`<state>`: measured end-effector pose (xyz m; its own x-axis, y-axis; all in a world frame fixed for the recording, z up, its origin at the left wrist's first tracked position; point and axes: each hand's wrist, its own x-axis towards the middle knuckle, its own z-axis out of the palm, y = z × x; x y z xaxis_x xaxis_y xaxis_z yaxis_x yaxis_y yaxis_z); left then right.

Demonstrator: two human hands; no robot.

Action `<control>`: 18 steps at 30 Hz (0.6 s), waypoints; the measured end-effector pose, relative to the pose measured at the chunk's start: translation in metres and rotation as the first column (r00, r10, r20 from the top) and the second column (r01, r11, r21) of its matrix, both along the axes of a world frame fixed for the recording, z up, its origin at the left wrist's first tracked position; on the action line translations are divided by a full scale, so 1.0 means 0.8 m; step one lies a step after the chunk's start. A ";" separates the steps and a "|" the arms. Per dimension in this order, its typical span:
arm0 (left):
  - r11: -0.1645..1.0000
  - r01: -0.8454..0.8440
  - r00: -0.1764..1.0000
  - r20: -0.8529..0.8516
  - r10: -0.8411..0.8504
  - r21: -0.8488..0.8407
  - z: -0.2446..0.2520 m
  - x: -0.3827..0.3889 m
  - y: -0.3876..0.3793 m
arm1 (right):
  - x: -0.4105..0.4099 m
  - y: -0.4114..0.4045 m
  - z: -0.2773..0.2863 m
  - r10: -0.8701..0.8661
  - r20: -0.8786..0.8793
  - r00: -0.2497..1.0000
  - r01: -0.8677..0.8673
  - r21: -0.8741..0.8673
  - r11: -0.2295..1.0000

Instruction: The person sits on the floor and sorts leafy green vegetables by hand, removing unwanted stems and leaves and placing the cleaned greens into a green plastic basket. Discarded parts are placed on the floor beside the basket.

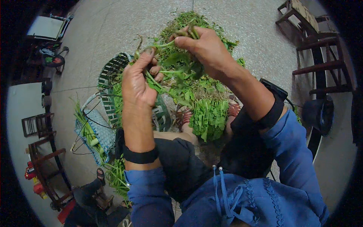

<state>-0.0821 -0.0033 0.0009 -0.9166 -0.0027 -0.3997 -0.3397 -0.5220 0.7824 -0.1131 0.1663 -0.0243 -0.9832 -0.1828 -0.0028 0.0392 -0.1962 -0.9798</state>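
My left hand (143, 75) is raised at upper centre, its thumb and fingers closed on a leafy green stem (153, 81). My right hand (198, 42), higher and to the right, pinches a small bunch of stems (194, 31) with brownish ends; leaves hang blurred beneath it. A pale green stem stretches between both hands. Under them, a heap of loose greens and trimmings (184, 24) covers the floor. Between my feet lies a neat row of leafy greens (210, 119), roots pointing away from me and leaves towards me.
A green-and-white woven basket (109, 66) holding greens stands left of my hands. Beside it are a light-blue woven basket (106, 127) with long green stalks and more greens (116, 176) on the floor. Another person (88, 201) sits at lower left. Wooden chairs (323, 62) stand at right.
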 end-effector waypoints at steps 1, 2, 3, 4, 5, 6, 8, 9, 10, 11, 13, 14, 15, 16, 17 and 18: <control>0.997 -0.045 0.999 -0.010 0.044 -0.063 0.000 0.000 -0.001 | -0.002 0.005 0.002 -0.036 0.073 0.997 0.038 -0.021 0.999; 0.988 -0.090 0.996 -0.022 0.088 -0.126 0.000 -0.001 -0.004 | -0.005 0.013 0.005 -0.070 0.146 0.987 0.077 -0.040 0.996; 0.974 -0.132 0.991 -0.039 0.127 -0.183 0.000 -0.003 -0.005 | -0.006 0.020 0.012 -0.108 0.216 0.970 0.122 -0.051 0.991; 0.956 -0.179 0.983 -0.082 0.164 -0.231 0.002 -0.002 -0.006 | -0.006 0.020 0.018 -0.167 0.248 0.954 0.211 -0.165 0.963; 0.933 -0.227 0.972 -0.123 0.200 -0.280 0.002 -0.003 -0.007 | -0.009 0.027 0.016 -0.155 0.250 0.956 0.204 -0.182 0.962; 0.901 -0.280 0.957 -0.167 0.236 -0.333 0.004 -0.003 -0.011 | -0.014 0.033 0.013 -0.138 0.252 0.958 0.192 -0.206 0.959; 0.847 -0.322 0.935 -0.284 0.213 -0.424 0.003 -0.002 -0.021 | -0.017 0.039 0.008 -0.100 0.249 0.963 0.156 -0.218 0.964; 0.801 -0.318 0.932 -0.322 0.166 -0.507 0.002 -0.003 -0.017 | -0.017 0.039 0.005 -0.076 0.245 0.967 0.129 -0.206 0.970; 0.746 -0.317 0.928 -0.355 0.116 -0.586 0.001 -0.005 -0.008 | -0.017 0.039 0.004 -0.053 0.241 0.969 0.102 -0.195 0.976; 0.683 -0.319 0.922 -0.382 0.063 -0.657 0.002 -0.005 0.000 | -0.017 0.038 0.003 -0.042 0.222 0.974 0.090 -0.211 0.973; 0.625 -0.224 0.944 -0.325 -0.051 -0.748 0.006 -0.001 0.014 | -0.016 0.037 0.004 -0.020 0.184 0.983 0.066 -0.244 0.968; 0.676 -0.202 0.946 -0.319 -0.052 -0.709 0.006 0.000 0.020 | -0.013 0.036 0.006 -0.037 0.174 0.984 0.072 -0.204 0.976; 0.724 -0.180 0.948 -0.315 -0.054 -0.666 0.007 0.000 0.026 | -0.008 0.032 0.012 -0.053 0.161 0.986 0.080 -0.166 0.983; 0.825 -0.143 0.947 -0.318 -0.047 -0.547 0.007 0.004 0.033 | -0.005 0.029 0.016 -0.069 0.147 0.987 0.088 -0.126 0.988; 0.864 -0.102 0.950 -0.306 -0.062 -0.493 0.007 0.005 0.039 | -0.003 0.027 0.013 -0.047 0.132 0.990 0.064 -0.126 0.990; 0.897 -0.063 0.952 -0.296 -0.077 -0.437 0.010 0.007 0.043 | 0.000 0.023 0.011 -0.023 0.117 0.993 0.038 -0.126 0.991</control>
<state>-0.0765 0.0313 0.0086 -0.9921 -0.1057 -0.0669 -0.0561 -0.1020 0.9932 -0.1133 0.1845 -0.0157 -0.9828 -0.1588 -0.0944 0.1420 -0.3226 -0.9358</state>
